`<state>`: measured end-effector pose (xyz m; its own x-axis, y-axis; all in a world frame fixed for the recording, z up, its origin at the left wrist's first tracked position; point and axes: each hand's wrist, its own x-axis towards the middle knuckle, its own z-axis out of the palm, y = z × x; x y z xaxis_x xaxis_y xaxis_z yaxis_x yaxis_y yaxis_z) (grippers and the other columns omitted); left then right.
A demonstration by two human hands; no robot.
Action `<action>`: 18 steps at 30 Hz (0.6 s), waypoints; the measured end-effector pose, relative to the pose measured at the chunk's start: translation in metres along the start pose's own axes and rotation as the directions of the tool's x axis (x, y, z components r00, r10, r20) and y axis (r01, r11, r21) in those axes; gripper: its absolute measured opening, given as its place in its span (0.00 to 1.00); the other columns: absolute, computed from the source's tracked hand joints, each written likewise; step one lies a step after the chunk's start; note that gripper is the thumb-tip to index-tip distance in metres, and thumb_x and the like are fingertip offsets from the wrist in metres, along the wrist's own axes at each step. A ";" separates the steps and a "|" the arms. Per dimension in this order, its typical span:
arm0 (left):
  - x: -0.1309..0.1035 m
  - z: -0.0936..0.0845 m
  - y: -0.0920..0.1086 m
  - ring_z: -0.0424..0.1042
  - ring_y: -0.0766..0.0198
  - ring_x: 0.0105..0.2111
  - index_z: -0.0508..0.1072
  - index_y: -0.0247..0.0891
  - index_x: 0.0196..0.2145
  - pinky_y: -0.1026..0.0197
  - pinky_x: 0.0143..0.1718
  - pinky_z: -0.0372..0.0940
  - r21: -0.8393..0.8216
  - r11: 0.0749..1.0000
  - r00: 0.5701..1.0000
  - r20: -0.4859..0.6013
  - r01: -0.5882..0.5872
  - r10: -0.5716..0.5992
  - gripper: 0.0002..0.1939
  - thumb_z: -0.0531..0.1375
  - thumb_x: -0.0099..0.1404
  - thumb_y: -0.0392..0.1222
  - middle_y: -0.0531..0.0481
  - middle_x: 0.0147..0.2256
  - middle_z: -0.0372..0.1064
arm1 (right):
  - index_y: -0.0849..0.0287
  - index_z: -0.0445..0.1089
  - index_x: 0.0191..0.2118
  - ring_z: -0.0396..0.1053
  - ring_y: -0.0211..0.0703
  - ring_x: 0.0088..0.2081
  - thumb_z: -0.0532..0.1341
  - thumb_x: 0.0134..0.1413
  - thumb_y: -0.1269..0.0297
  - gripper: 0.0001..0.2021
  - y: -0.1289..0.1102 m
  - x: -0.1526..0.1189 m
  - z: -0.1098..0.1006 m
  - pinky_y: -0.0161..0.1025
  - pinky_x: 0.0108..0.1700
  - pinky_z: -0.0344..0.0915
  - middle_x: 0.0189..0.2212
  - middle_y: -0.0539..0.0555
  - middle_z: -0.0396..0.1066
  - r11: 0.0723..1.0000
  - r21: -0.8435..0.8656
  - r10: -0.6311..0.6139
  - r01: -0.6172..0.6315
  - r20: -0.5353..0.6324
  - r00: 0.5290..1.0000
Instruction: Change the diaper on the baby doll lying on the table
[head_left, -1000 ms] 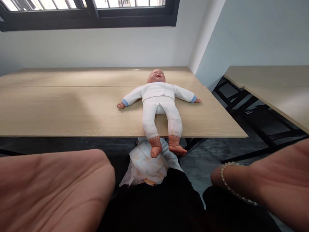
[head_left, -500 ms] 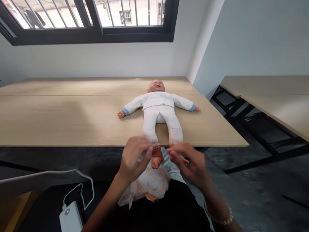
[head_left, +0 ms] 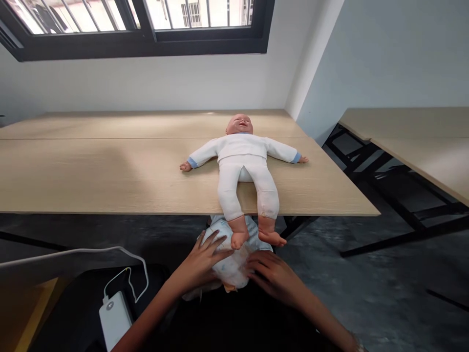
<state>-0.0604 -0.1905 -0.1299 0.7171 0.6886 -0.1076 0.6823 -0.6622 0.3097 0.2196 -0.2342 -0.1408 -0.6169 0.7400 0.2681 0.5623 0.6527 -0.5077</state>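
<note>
A baby doll (head_left: pixel 244 146) in a white top and white trousers lies face up on the table, its bare feet hanging past the front edge. Below those feet, on my lap, rests a crumpled white diaper (head_left: pixel 229 266) with pale blue and orange marks. My left hand (head_left: pixel 203 259) lies on the diaper's left side, fingers spread and outstretched. At its right side, my right hand (head_left: pixel 273 274) touches the diaper with loosely parted, slightly bent fingers. Neither hand visibly grips it. Both thumbs are partly hidden.
The pale wooden table (head_left: pixel 91 176) runs along the wall under a barred window (head_left: pixel 205 19). A second table (head_left: pixel 421 137) stands on the right. At lower left, a white power bank (head_left: pixel 115 318) with a cable (head_left: pixel 110 250) lies on a black seat (head_left: pixel 82 288).
Both hands have left the doll's ankles and come down to the diaper on my lap. Both doll feet now show fully, and my view has tilted slightly downward.
</note>
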 end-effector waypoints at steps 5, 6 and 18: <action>0.010 0.006 0.003 0.61 0.49 0.68 0.70 0.58 0.62 0.32 0.71 0.47 -0.058 0.992 0.990 -0.099 -0.107 0.101 0.28 0.59 0.70 0.31 0.53 0.65 0.66 | 0.56 0.63 0.68 0.62 0.61 0.67 0.73 0.51 0.68 0.38 0.024 -0.007 0.023 0.58 0.65 0.64 0.66 0.64 0.62 0.987 0.065 0.140 -0.149 0.129 0.982; 0.011 0.003 0.006 0.63 0.50 0.67 0.71 0.57 0.62 0.33 0.71 0.48 -0.091 0.989 0.988 -0.112 -0.120 0.109 0.28 0.58 0.70 0.31 0.54 0.63 0.68 | 0.55 0.65 0.67 0.61 0.60 0.67 0.71 0.51 0.71 0.36 0.027 -0.006 0.026 0.58 0.66 0.64 0.66 0.64 0.62 0.985 0.092 0.134 -0.145 0.114 0.984; 0.021 -0.049 0.062 0.74 0.54 0.47 0.79 0.37 0.47 0.54 0.54 0.67 -0.739 0.649 0.981 -0.184 -0.181 0.064 0.18 0.54 0.75 0.49 0.44 0.46 0.78 | 0.58 0.81 0.44 0.78 0.60 0.50 0.68 0.56 0.45 0.21 0.006 -0.014 -0.025 0.51 0.53 0.74 0.46 0.61 0.80 0.657 0.698 0.502 -0.286 -0.121 0.856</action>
<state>-0.0099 -0.2028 -0.0663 0.7208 0.6875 0.0881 0.2083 -0.3361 0.9185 0.2450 -0.2363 -0.1271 -0.1796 0.9810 0.0738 0.1619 0.1035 -0.9814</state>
